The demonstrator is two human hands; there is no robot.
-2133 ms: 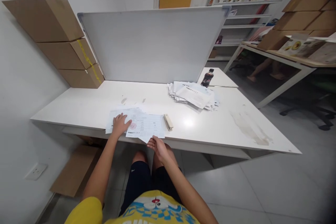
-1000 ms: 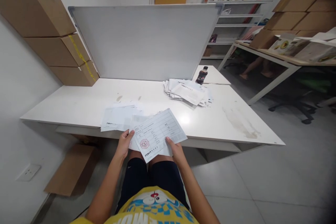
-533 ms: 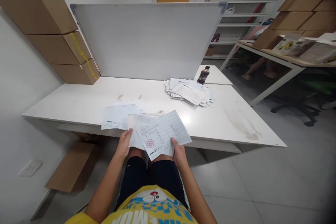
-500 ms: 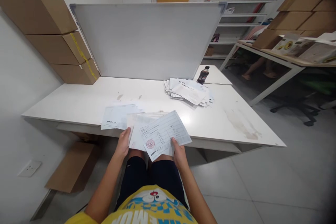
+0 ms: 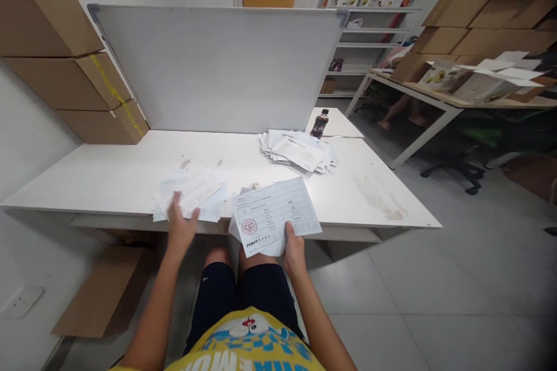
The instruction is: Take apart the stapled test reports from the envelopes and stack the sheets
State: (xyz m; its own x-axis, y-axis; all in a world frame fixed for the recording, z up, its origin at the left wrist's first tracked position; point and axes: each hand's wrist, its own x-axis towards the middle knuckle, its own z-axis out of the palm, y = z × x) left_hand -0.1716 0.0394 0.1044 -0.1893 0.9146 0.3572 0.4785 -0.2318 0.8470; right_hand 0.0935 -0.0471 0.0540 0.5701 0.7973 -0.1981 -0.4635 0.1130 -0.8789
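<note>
In the head view, the right hand (image 5: 295,250) grips thin rectangular sheets (image 5: 278,204), "PONY" and 1 round red stamp (image 5: 249,226) on top, at the tabletop's (image 5: 130,168) front edge. The left hand (image 5: 180,227), blurred, is open by loose papers (image 5: 201,190) along that edge. Toward the back edge, a ragged "PONY" paper stack (image 5: 300,153) lies beside a dark bottle (image 5: 319,124).

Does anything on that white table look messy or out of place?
Yes: a greyish smear marks the white table toward its right end, with smaller smudges farther left, odd against the pale surface. The papers by the left hand also lie askew, crossing at different angles.
</note>
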